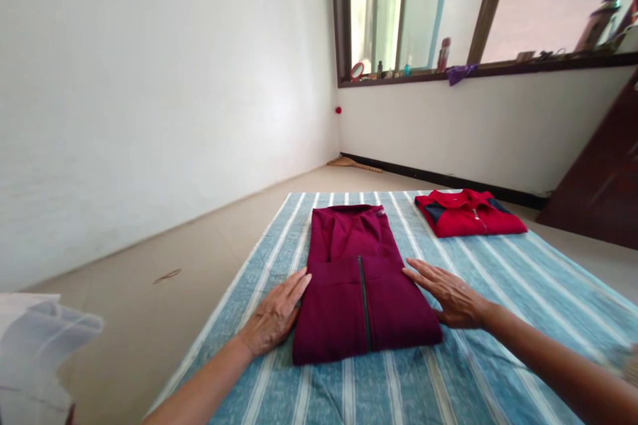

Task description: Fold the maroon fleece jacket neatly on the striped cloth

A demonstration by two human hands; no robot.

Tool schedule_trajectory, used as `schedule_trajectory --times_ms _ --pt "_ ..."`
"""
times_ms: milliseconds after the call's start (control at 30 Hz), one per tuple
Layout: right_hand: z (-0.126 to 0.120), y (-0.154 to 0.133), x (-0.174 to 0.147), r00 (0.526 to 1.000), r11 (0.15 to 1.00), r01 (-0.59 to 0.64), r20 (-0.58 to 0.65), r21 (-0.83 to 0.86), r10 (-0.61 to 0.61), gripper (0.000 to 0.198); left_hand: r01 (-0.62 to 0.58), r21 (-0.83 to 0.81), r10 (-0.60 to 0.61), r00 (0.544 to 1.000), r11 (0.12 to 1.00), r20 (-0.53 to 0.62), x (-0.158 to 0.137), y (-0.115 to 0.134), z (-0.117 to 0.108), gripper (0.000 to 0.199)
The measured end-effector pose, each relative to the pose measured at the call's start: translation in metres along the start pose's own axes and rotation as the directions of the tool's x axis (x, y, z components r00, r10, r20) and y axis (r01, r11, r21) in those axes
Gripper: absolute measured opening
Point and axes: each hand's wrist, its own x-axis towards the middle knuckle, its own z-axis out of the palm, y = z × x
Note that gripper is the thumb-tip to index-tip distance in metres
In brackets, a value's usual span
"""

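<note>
A maroon jacket (333,308) with a dark zipper lies folded on a blue-and-white striped cloth (269,385). Its lower part is turned up over the body, and the collar end points away from me. My left hand (276,315) rests along the left edge of the fold, fingers stretched out and touching the fabric. On the opposite side, my right hand (451,292) lies with spread fingers, the tips against the right edge. Neither hand grips the cloth. A folded red jacket (461,215) with navy shoulders and a short zipper sits at the far right.
Beige floor (199,305) borders the striped surface, with a white wall (164,99) to the left. Whitish plastic (34,358) stands at the lower left. A broom (353,162) lies in the corner. Bottles and a purple cloth (459,74) are on the windowsill. A dark red panel (598,179) leans right.
</note>
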Motion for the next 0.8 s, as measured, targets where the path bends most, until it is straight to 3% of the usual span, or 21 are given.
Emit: schedule_trajectory --times_ms 133,300,600,800 --pt "-0.007 0.0 0.012 0.991 0.991 0.133 0.017 -0.023 -0.132 0.083 -0.042 0.019 0.042 0.999 0.999 -0.004 0.005 -0.005 0.002 0.054" --pt "-0.013 0.003 0.026 0.964 0.967 0.256 0.081 -0.017 -0.254 0.072 -0.12 0.063 0.121 0.993 0.991 -0.002 0.009 -0.011 0.002 0.052" --pt "0.006 0.012 0.034 0.966 0.967 0.253 0.052 0.013 -0.254 0.063 -0.17 0.074 0.173 0.984 0.983 -0.044 0.015 -0.022 0.011 0.053" --pt "0.012 0.014 0.034 0.977 0.975 0.209 0.024 0.075 -0.211 0.068 -0.273 0.095 0.283 0.95 0.957 -0.13 0.025 -0.022 0.007 0.05"
